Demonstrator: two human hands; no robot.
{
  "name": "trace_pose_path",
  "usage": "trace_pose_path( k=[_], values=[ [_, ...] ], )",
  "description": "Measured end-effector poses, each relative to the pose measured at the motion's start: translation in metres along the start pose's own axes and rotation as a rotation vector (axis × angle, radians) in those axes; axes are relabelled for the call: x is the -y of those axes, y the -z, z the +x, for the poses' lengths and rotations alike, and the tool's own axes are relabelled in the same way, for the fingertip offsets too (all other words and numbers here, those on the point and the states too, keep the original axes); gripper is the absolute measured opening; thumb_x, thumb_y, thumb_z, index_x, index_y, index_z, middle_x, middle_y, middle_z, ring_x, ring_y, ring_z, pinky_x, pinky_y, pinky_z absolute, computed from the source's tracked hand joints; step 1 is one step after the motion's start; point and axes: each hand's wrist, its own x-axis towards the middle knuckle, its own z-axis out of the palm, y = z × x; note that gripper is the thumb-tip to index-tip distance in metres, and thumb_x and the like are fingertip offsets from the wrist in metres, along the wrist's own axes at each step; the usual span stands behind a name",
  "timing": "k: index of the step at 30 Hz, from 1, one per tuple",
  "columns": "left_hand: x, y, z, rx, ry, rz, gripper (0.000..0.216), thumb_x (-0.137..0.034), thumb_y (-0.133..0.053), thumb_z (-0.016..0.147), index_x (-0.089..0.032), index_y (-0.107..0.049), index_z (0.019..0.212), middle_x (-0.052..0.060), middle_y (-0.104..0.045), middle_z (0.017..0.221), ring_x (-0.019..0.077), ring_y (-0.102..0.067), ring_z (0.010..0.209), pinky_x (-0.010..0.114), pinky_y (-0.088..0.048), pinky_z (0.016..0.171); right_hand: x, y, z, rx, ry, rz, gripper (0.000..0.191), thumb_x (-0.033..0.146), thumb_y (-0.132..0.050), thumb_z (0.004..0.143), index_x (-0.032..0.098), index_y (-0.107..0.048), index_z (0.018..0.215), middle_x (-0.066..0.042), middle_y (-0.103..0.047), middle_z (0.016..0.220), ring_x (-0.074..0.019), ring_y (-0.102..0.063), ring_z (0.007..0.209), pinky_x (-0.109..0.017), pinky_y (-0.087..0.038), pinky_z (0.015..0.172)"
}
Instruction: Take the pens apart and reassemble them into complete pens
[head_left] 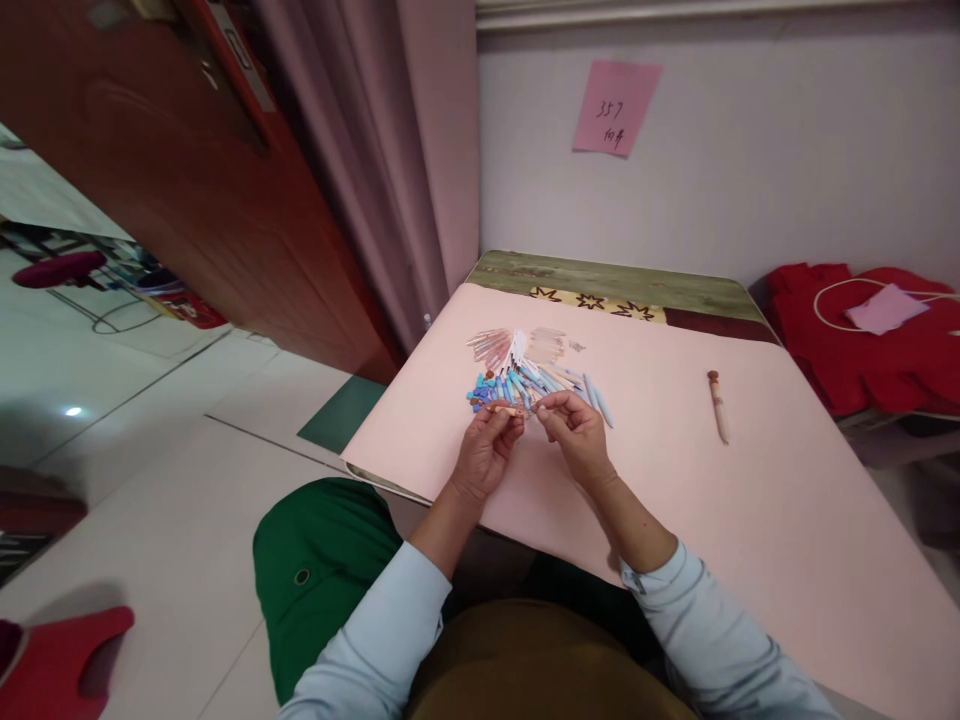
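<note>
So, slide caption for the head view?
Left hand holds a tan piece, right hand alongside, near pen parts on a table.

The pen parts were blue, white and tan, the tabletop pale pink. The pen at three o'clock from them was beige, brown-topped; the strip at two, yellow with black starbursts; the note at one, pink with dark writing.

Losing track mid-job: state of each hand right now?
Left hand: closed, pinching a tan pen part.
Right hand: closed in a pinch near that part; whether it holds anything can't be told.
</note>
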Motion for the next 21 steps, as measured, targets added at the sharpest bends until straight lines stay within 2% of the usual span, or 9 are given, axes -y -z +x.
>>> trace_pose_path(
  k=[10,12,14,16,21],
  values=[
    [-0.0001,0.001,0.0001,-0.011,0.031,-0.009,0.019,-0.011,-0.073,0.076,-0.012,-0.063,0.092,0.004,-0.07,0.083,0.0083,-0.069,0.071,0.013,-0.057,0.068,-0.0034,-0.0019,0.0011,-0.015,0.009,-0.047,0.02,0.038,-0.072,0.079,0.02,-0.067,0.088,0.007,-0.045,0.053,-0.0081,-0.037,0.048,-0.022,-0.032,0.048],
    [0.0001,0.0025,0.0006,-0.008,0.034,-0.022,0.02,-0.011,-0.073,0.076,-0.012,-0.063,0.093,0.004,-0.07,0.085,0.0082,-0.069,0.072,0.013,-0.057,0.069,-0.004,-0.0017,0.0013,-0.02,0.054,-0.09,0.02,0.038,-0.074,0.077,0.021,-0.068,0.086,0.004,-0.054,0.062,-0.0075,-0.037,0.049,-0.023,-0.033,0.048],
    [0.0003,0.0038,0.0007,0.001,0.036,-0.033,0.02,-0.011,-0.073,0.076,-0.012,-0.063,0.093,0.004,-0.07,0.086,0.0082,-0.069,0.073,0.012,-0.057,0.068,-0.0043,-0.0017,0.0017,-0.017,0.119,-0.137,0.02,0.038,-0.075,0.076,0.021,-0.07,0.083,-0.001,-0.064,0.081,-0.0071,-0.04,0.051,-0.023,-0.035,0.048],
    [0.0004,0.0045,0.0006,0.01,0.034,-0.036,0.019,-0.012,-0.073,0.077,-0.012,-0.063,0.093,0.004,-0.07,0.087,0.0082,-0.069,0.073,0.012,-0.057,0.068,-0.0047,-0.002,0.0021,-0.007,0.178,-0.177,0.019,0.038,-0.076,0.076,0.021,-0.071,0.082,-0.004,-0.066,0.092,-0.007,-0.041,0.052,-0.024,-0.036,0.048],
    [0.0,0.0041,-0.0005,0.027,0.027,-0.038,0.019,-0.014,-0.073,0.078,-0.012,-0.063,0.094,0.004,-0.07,0.085,0.0078,-0.068,0.07,0.013,-0.057,0.064,-0.007,-0.0027,0.0016,-0.02,0.185,-0.182,0.02,0.035,-0.079,0.073,0.021,-0.072,0.085,-0.002,-0.065,0.087,-0.0052,-0.036,0.048,-0.023,-0.033,0.046]
  ],
)
